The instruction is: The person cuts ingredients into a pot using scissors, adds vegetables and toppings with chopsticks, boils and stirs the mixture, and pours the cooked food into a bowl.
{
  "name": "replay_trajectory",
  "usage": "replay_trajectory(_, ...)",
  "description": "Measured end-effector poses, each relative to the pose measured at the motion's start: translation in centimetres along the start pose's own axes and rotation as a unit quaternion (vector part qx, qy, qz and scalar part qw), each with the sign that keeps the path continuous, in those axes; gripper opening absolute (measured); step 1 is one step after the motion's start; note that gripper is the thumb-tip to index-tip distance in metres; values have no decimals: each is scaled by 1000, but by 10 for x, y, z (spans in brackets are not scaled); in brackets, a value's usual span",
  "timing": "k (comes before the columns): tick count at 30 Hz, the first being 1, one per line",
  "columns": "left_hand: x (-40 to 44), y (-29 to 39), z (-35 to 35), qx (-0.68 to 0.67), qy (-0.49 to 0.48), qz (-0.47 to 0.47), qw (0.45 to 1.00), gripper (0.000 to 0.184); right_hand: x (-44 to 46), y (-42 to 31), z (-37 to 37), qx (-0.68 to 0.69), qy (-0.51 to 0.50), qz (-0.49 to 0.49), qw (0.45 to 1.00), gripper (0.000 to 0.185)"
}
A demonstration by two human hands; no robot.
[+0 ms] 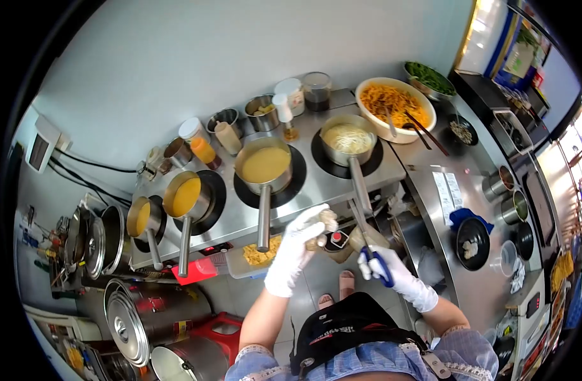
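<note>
My left hand (295, 249), in a white glove, is closed around some pale, lumpy food pieces (327, 220). My right hand (399, 277), also gloved, grips blue-handled scissors (378, 264), whose blades point up and away from me, a little right of the food. Both hands are over the counter's front edge. Beyond them, a saucepan (348, 138) with thin white noodles in liquid sits on a round black burner. Three more saucepans stand to its left: one with yellowish broth (265, 165) and two with orange-yellow liquid (187, 195) (141, 219).
A large white bowl (432, 120) of orange shredded food stands at the back right, beside a bowl of greens (430, 77). A black bowl (472, 244) with pale pieces lies on the right counter. Pan handles jut over the front edge. Large metal pots (152, 311) stand lower left.
</note>
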State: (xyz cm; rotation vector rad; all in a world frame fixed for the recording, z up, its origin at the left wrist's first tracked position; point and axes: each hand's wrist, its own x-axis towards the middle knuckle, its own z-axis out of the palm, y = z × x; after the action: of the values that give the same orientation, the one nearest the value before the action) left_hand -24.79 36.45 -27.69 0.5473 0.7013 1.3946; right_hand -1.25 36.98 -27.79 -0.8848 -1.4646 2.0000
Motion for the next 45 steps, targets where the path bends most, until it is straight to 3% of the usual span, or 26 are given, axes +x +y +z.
replay_trajectory(3,6,41,-33,95,65,59,992,38,54,10,11,-59,-118,37,991,19)
replay_trajectory(9,18,94,-84,143,128,92,977,36,141,8,32,-164,-189,88,964,23)
replay_trajectory(12,11,108,-104,196,179,88,960,35,183,9,42,-102,-251,135,953,24)
replay_trajectory(18,-5,134,-138,229,277,136,923,22,248,11,73,-99,-349,149,920,28)
replay_trajectory(20,-14,149,-149,232,292,109,922,23,261,2,90,-120,-356,153,914,29)
replay_trajectory(24,-14,168,-174,247,326,135,902,21,286,9,117,-224,-359,75,903,38)
replay_trajectory(29,6,193,-199,276,299,81,910,19,306,12,142,-233,-303,79,921,52)
replay_trajectory(38,72,199,-229,244,164,27,955,16,313,19,146,-192,-143,123,963,47)
replay_trajectory(40,84,192,-233,229,155,12,961,15,312,17,141,-164,-123,198,958,45)
replay_trajectory(45,109,169,-235,196,190,-7,962,17,309,10,132,-149,-79,191,967,44)
